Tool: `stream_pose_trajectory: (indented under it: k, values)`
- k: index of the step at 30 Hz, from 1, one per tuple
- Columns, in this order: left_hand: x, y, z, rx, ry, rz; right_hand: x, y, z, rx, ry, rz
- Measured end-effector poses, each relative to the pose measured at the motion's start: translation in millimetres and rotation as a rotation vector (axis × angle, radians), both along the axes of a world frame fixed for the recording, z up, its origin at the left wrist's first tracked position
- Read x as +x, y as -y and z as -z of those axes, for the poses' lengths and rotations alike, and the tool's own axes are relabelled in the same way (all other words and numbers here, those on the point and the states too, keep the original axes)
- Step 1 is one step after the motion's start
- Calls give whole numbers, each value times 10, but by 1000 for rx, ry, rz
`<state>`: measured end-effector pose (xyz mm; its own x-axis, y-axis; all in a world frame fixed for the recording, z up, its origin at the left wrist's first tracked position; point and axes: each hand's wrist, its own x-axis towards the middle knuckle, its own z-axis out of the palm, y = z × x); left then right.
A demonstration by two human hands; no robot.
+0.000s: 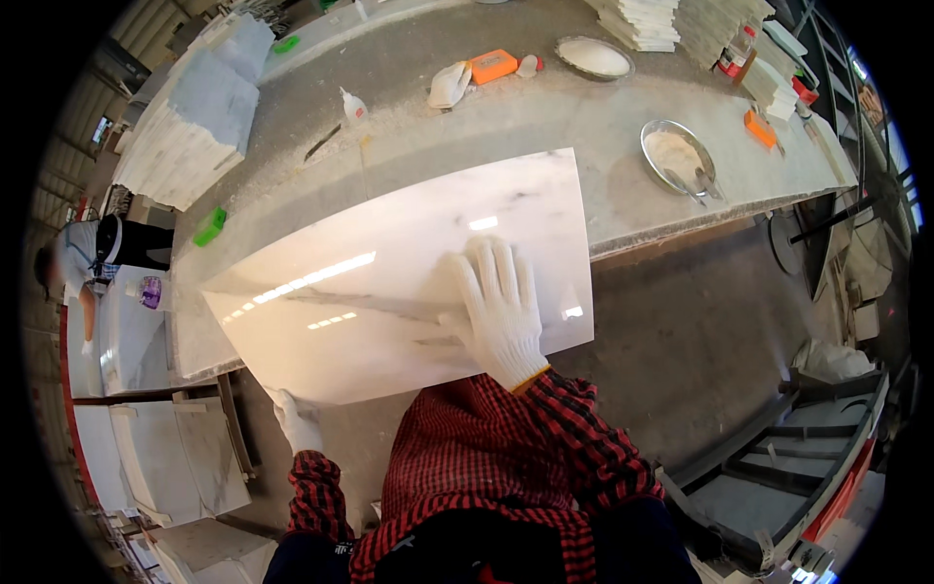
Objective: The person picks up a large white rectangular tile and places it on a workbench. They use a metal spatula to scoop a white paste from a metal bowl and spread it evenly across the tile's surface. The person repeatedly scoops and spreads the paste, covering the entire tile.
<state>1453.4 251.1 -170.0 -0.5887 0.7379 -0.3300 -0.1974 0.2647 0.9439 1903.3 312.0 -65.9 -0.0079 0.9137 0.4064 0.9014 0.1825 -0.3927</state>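
Observation:
A glossy white marble slab (389, 282) with grey veins lies on the workbench and juts out past its near edge towards me. My right hand (498, 316), in a white knitted glove, rests flat on the slab's right half with its fingers stretched out. At the near left corner my left hand (295, 420), gloved the same way, grips the slab's edge. Its fingertips are partly hidden there. Bright light reflections streak the polished surface.
The workbench (623, 146) carries bowls of pale powder (673, 154), a white squeeze bottle (353, 105), an orange box (493, 66) and a green block (209, 226). Slabs are stacked (190, 127) at the far left. Another person (92, 253) stands left. A metal rack (788, 467) is at right.

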Motion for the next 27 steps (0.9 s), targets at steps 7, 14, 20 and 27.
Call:
stream_pose_trajectory:
  k: [7,14,20,27]
  values:
    - [114,-31,-95,7,-13,-16,9,-432,-262,5,20,90]
    - [230,-48,-191,-60,-44,-70,-236,137,10,-112,-40,-12]
    - [231,-45,-218,-70,-91,-25,-383,565,317,-135,-122,-51]
    - [250,-11,-196,-53,-66,-25,-317,542,489,-87,-140,-89]
